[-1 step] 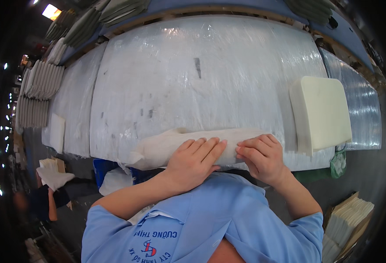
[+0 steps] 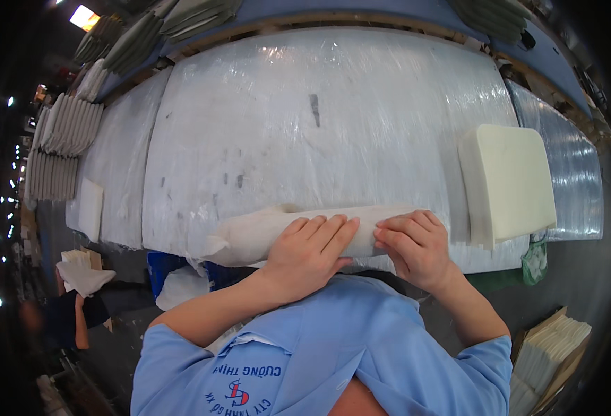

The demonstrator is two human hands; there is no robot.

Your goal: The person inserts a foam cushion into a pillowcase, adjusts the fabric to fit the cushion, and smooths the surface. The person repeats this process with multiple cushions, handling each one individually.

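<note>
An off-white cloth-covered bundle [image 2: 250, 238], long and soft like a folded cushion, lies along the front edge of the table, close to my body. My left hand [image 2: 307, 251] rests on its middle, fingers stretched flat over the cloth and the thumb toward me. Beside it on the right, my right hand [image 2: 415, 246] has its fingertips bent together in a pinch on the cloth at the bundle's right part. What lies under the fingers of that hand is partly hidden. The bundle's left end looks loose and creased.
Clear plastic film covers the table [image 2: 361, 125]. A stack of cream foam pads [image 2: 517, 184] stands at the right. Stacked grey cushions [image 2: 70, 125] are at far left. A co-worker's arm [image 2: 81, 322] shows at lower left, near a white cloth [image 2: 85, 277]. A box of pads [image 2: 552, 357] sits lower right.
Both my hands and the bundle stay practically where they were. At lower left, the co-worker's white cloth has shifted slightly to the left.
</note>
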